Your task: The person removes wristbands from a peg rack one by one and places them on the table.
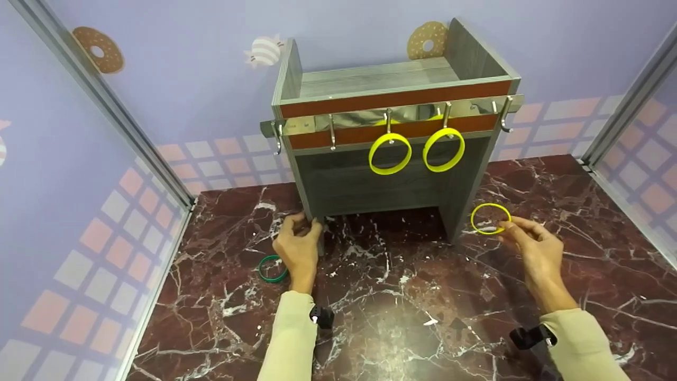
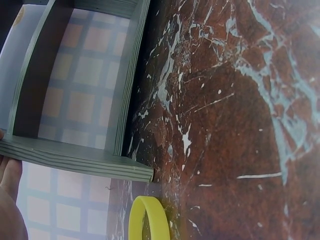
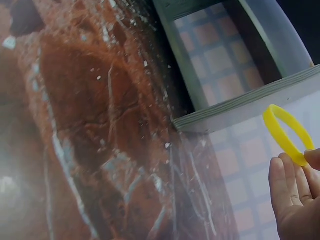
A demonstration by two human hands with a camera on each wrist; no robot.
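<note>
My left hand (image 1: 299, 246) grips the lower front edge of the left side panel (image 2: 75, 157) of a grey wooden shelf. In my right hand (image 1: 539, 251), thumb and fingers pinch a thin yellow wristband (image 1: 491, 218), held up right of the shelf. Two more yellow wristbands, one on the left (image 1: 390, 153) and one on the right (image 1: 444, 150), hang from neighbouring hooks on the shelf's metal hook rail (image 1: 359, 117). Near my left wrist a green wristband (image 1: 272, 268) lies on the tabletop. The left wrist view shows a yellow band (image 2: 150, 217) outside the panel's foot; whether it is the same one I cannot tell.
The shelf (image 1: 370, 180) stands on a dark red marbled tabletop (image 1: 381, 317), against a lilac patterned wall (image 1: 201, 95). Metal-framed side panels close in the left and right. Other hooks on the rail, such as the left hook (image 1: 332, 132), jut forward with nothing hanging.
</note>
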